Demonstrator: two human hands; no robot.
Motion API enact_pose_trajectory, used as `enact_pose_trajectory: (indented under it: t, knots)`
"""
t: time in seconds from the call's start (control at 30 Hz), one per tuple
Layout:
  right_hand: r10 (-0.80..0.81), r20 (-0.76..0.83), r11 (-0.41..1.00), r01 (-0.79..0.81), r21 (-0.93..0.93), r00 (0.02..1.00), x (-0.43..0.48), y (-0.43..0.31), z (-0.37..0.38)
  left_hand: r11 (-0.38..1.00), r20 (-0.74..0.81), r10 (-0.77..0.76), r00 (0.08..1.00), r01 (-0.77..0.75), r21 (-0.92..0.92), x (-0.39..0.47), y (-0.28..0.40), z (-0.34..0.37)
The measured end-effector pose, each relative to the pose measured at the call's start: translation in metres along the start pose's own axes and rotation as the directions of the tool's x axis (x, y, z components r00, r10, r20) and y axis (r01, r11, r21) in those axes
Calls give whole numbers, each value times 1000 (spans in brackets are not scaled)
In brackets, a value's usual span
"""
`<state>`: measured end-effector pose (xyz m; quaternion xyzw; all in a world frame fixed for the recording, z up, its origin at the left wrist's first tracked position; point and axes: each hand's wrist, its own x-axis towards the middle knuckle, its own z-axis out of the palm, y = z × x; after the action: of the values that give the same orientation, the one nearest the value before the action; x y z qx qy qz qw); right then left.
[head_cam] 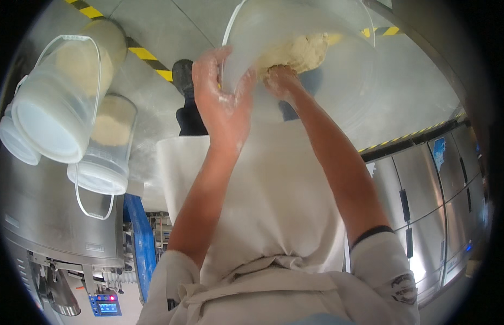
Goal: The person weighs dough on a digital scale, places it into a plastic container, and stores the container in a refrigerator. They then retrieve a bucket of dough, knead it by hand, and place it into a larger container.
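A large translucent plastic bucket point(347, 77) with a white handle is in front of me at the top, its opening tilted towards me. A mass of pale dough point(307, 53) lies inside. My left hand point(223, 95), dusted with flour, holds the bucket's left side, thumb spread apart from the fingers. Reaching into the bucket, my right hand point(282, 81) has its fingers curled into the near edge of the dough. Those fingertips are partly hidden. A pale apron point(272, 174) hangs below my arms.
Several lidded translucent buckets point(53, 118) stand at left, at least two with pale contents. Below them is a stainless-steel machine point(61, 211) near a blue panel point(140, 235) and a small control screen point(108, 306). Steel cabinets point(418, 183) line the right. Yellow-black tape point(142, 53) marks the floor.
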<state>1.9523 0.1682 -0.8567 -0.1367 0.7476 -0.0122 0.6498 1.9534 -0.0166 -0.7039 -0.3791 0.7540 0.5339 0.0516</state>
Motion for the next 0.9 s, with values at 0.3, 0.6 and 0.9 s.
enact_pose_trajectory:
  t: [0.3, 0.6, 0.9]
  knots:
    - [-13, -171, 853, 100, 513, 985, -31, 3, 5, 988, -25, -56, 998, 52, -145, 4, 11, 6]
    - [-48, -206, 961, 102, 257, 977, 119, -54, 5, 999, 4, 22, 1000, -21, -25, 7, 5, 2]
    - [-56, -559, 331, 544, 771, 827, 81, -40, -21, 999, 14, -22, 1000, 23, -31, 9, 13, 3]
